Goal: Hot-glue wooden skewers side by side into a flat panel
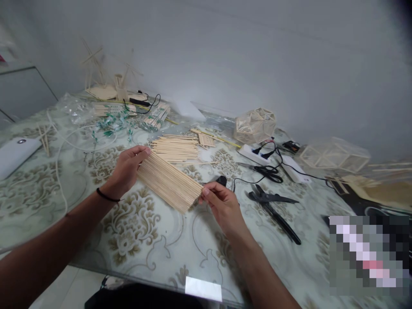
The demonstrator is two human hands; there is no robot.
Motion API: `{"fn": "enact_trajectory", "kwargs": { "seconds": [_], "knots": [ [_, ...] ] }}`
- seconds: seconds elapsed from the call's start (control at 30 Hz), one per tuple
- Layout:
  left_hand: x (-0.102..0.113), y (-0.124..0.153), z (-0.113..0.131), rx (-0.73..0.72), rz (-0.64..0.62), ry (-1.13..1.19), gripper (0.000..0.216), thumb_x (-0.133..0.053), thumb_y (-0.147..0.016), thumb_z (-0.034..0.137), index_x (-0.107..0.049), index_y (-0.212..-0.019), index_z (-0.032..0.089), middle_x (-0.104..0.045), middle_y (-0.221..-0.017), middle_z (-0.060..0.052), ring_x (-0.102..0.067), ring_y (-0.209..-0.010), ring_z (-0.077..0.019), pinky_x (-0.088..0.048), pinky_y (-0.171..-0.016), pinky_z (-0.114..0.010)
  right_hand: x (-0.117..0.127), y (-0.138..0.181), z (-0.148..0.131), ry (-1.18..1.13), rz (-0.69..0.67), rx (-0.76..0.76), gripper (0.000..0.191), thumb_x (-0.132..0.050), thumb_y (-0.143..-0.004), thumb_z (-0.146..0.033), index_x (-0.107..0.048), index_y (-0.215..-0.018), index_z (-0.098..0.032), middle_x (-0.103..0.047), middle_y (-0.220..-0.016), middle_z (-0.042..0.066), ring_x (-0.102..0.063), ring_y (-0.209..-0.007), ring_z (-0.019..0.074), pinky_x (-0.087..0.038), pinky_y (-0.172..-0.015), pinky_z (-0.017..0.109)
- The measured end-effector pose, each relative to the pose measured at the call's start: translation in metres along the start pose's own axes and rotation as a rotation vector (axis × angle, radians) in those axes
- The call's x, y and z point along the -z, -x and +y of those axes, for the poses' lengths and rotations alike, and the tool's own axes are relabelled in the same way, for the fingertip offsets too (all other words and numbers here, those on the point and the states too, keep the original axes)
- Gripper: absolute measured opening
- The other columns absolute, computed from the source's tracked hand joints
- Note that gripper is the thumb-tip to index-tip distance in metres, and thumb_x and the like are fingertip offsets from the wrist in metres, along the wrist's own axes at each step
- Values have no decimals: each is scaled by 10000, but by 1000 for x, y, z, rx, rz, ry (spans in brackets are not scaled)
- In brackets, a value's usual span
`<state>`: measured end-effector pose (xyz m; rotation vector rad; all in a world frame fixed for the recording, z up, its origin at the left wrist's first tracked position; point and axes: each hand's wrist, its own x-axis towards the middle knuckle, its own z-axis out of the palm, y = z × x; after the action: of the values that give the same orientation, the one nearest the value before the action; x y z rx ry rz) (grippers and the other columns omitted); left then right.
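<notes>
A flat panel of thin wooden sticks laid side by side (170, 182) is held above the patterned tabletop, slanting down to the right. My left hand (130, 165) grips its upper left end, thumb on top. At the lower right end, my right hand (220, 199) pinches the panel's edge between thumb and fingers. Just behind the panel lies a pile of loose wooden sticks (177, 147). Whether the sticks in the panel are joined to each other, I cannot tell.
Pliers-like cutters (273, 206) and scissors (265, 171) lie right of my right hand. Beyond them are a power strip (254, 154) with black cords and a wooden stick frame (255, 124). Packaged sticks (156, 116) and a clear plastic bag (74, 109) lie at the back left.
</notes>
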<state>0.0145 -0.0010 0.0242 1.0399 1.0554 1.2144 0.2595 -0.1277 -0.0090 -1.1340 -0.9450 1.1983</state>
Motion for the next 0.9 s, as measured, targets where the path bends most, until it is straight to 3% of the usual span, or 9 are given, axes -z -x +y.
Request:
{"fn": "enact_trajectory", "kwargs": {
  "seconds": [0.27, 0.43, 0.6, 0.9],
  "knots": [
    [3, -2, -5, -21, -48, -10, 262, -797, -664, 398, -682, -762, 183, -565, -678, 25, -467, -617, -119, -310, -580, -251, -1, -3, -1, -114, -19, -26, 310, -913, -740, -438, -715, -755, -199, -624, -660, -29, -606, -618, 128, -498, -648, 283],
    [4, -4, -8, -38, -33, -36, 270, -788, -668, 411, -684, -759, 179, -577, -698, 22, -468, -636, -120, -311, -600, -256, -3, -5, 0, -123, -15, -31, 351, -946, -671, -447, -756, -875, -233, -677, -739, -25, -633, -621, 143, -530, -630, 297],
    [3, -4, -8, -46, -25, -48, 268, -780, -663, 415, -680, -755, 184, -569, -684, 28, -451, -629, -122, -296, -592, -260, -4, -4, 2, -57, -7, -30, 312, -902, -726, -491, -819, -873, -229, -701, -726, 0, -616, -634, 143, -530, -663, 311],
    [2, -4, -10, -20, -14, -69, 253, -773, -683, 401, -662, -770, 191, -568, -680, 37, -463, -620, -116, -313, -574, -246, -1, -3, 2, -39, 27, 4, 291, -889, -751, -487, -791, -813, -220, -670, -702, -10, -577, -627, 131, -496, -652, 288]
  ]
}}
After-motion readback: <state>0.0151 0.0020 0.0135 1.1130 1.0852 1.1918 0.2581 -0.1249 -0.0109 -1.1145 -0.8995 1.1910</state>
